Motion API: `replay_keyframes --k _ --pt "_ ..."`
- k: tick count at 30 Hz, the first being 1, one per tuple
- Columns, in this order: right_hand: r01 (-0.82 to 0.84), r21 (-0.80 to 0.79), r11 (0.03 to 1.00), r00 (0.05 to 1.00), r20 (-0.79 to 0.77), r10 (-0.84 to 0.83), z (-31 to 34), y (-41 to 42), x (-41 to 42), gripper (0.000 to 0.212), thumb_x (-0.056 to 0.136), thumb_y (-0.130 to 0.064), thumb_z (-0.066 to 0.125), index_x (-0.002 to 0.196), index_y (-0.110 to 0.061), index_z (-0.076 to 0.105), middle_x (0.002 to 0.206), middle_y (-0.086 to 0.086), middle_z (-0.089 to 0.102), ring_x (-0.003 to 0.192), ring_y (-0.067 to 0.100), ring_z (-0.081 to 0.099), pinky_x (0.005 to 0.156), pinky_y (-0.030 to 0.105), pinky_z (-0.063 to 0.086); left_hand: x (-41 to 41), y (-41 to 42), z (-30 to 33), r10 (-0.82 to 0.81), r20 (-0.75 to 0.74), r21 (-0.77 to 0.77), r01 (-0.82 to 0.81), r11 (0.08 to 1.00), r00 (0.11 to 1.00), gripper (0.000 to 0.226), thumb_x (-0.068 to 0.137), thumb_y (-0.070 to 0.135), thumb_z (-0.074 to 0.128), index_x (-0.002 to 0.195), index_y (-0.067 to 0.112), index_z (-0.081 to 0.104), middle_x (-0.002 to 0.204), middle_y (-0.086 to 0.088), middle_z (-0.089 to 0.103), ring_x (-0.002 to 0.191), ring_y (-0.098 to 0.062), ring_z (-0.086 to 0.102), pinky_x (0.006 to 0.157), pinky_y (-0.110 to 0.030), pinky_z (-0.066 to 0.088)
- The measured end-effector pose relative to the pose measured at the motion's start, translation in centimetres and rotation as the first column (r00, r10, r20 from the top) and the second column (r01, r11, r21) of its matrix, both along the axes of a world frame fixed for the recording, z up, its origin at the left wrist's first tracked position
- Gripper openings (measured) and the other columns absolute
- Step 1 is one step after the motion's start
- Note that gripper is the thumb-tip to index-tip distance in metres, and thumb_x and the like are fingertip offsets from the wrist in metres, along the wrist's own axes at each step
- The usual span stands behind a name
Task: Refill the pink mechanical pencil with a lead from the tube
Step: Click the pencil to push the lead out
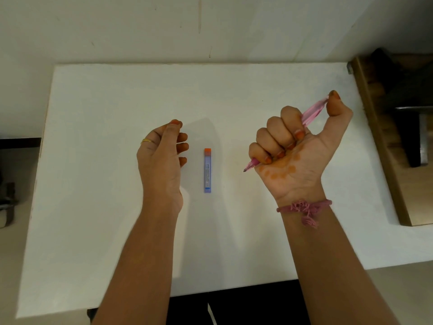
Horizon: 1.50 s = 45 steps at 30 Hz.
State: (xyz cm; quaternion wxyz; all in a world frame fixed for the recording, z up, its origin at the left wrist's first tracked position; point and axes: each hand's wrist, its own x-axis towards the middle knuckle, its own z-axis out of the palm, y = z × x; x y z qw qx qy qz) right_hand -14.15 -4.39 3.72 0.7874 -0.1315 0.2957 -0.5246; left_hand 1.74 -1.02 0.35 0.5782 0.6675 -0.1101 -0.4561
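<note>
The pink mechanical pencil (312, 113) is gripped in the fist of my right hand (295, 151), its tip sticking out at the lower left and my thumb resting on its rear end at the upper right. The lead tube (207, 171), blue with an orange cap, lies flat on the white table (117, 95) between my hands, cap pointing away from me. My left hand (161, 156) hovers just left of the tube with fingers loosely curled and apart, holding nothing.
The white table ends at a wall behind. A brown wooden piece of furniture (384, 141) stands along the table's right edge. A dark gap shows below the table's near edge.
</note>
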Motion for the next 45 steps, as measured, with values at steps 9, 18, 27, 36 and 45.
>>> replay_keyframes --k 9,18,27,36,45 --pt "0.022 0.017 1.000 1.000 0.001 -0.022 -0.05 0.07 -0.02 0.060 0.075 -0.072 0.037 0.048 -0.020 0.022 0.042 -0.006 0.016 0.039 0.011 0.012 0.043 0.027 0.008 -0.01 0.05 0.06 -0.001 -0.005 0.001 0.001 1.000 1.000 0.010 0.081 0.032 0.066 0.073 0.028 0.067 0.061 0.015 0.065 0.060 -0.002 0.059 0.054 -0.019 0.044" --pt "0.026 0.074 0.997 1.000 0.001 -0.026 -0.03 0.04 0.07 0.060 0.080 -0.068 0.037 0.048 -0.020 0.021 0.041 -0.007 0.015 0.038 0.011 0.010 0.041 0.024 0.009 0.01 0.06 0.06 -0.003 0.003 -0.001 0.003 1.000 1.000 0.009 0.081 0.033 0.065 0.073 0.028 0.067 0.061 0.016 0.065 0.060 -0.002 0.059 0.055 -0.019 0.045" --pt "0.035 0.064 0.997 0.999 -0.001 -0.035 0.06 -0.03 -0.05 0.060 0.080 -0.067 0.037 0.048 -0.020 0.020 0.041 -0.006 0.015 0.038 0.012 0.010 0.042 0.025 0.008 0.05 0.00 0.09 -0.001 0.005 0.003 0.001 1.000 1.000 0.011 0.081 0.032 0.065 0.071 0.029 0.067 0.060 0.016 0.065 0.059 -0.002 0.059 0.055 -0.020 0.044" --pt "0.043 0.054 0.998 0.999 -0.026 -0.042 0.13 0.00 -0.21 0.060 0.081 -0.068 0.035 0.047 -0.021 0.020 0.041 -0.007 0.014 0.038 0.011 0.009 0.042 0.025 0.008 0.04 0.05 0.06 -0.004 0.004 0.001 0.004 1.000 1.000 0.010 0.081 0.034 0.066 0.072 0.029 0.067 0.061 0.016 0.065 0.059 -0.002 0.059 0.054 -0.019 0.044" --pt "-0.004 0.038 0.999 1.000 -0.006 0.004 0.05 -0.10 -0.20 0.062 0.081 -0.070 0.035 0.047 -0.021 0.022 0.041 -0.006 0.016 0.037 0.011 0.010 0.042 0.026 0.008 0.00 0.08 0.12 -0.006 0.005 0.002 0.006 1.000 1.000 0.010 0.081 0.033 0.065 0.073 0.028 0.068 0.061 0.016 0.065 0.060 -0.002 0.059 0.055 -0.020 0.045"
